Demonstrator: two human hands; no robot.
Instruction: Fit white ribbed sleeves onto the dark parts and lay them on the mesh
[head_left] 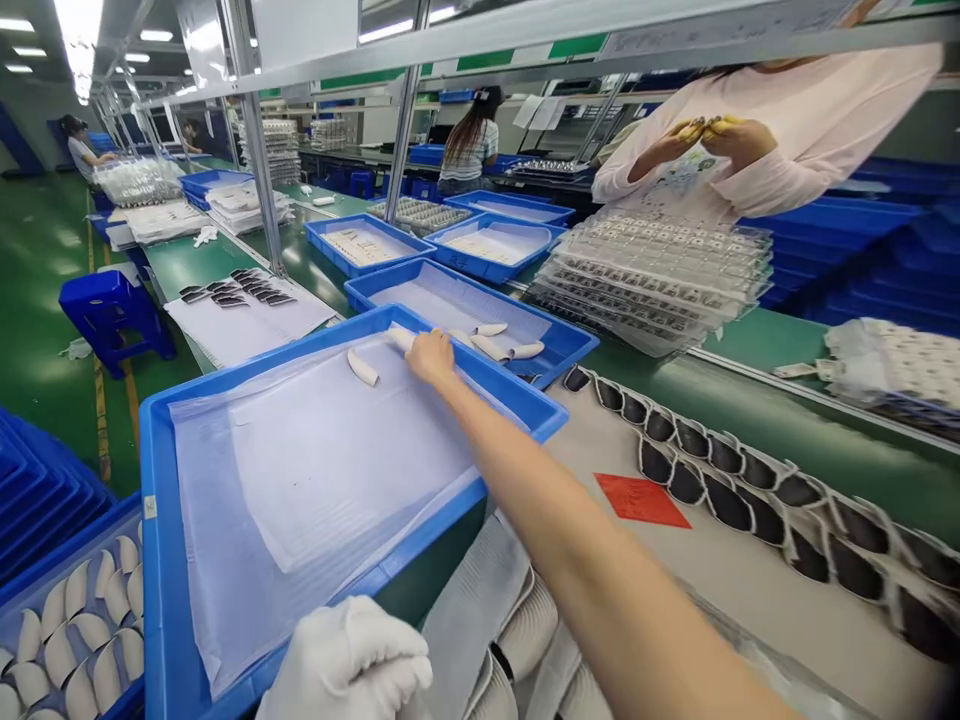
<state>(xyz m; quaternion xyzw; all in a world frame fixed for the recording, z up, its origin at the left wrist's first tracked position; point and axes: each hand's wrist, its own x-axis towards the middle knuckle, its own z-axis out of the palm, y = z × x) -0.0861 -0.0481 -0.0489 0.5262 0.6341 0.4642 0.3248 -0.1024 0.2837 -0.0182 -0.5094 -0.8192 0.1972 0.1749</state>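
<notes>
My right hand [431, 357], bare, reaches to the far corner of a blue tray [154, 570] lined with thin white sheets [322, 470]. Its fingers are closed on a cream curved piece [400, 339] lying at that corner. A second curved piece [363, 367] rests on the liner a little to the left. At the near side of the tray is my left hand [349, 660], in a white glove with its fingers curled in. Whether anything is inside that glove's grip is hidden. Below my right forearm are stacked ribbed pale pieces [525, 625], partly covered by the arm.
Behind stands another blue tray [480, 290] with several curved pieces. Rows of dark-lensed sunglasses [705, 460] and a red card [642, 499] lie at right. A co-worker [720, 140] stands beyond stacked clear trays [652, 280]. Overhead runs a metal rail [525, 55]; a blue stool [112, 310] is left.
</notes>
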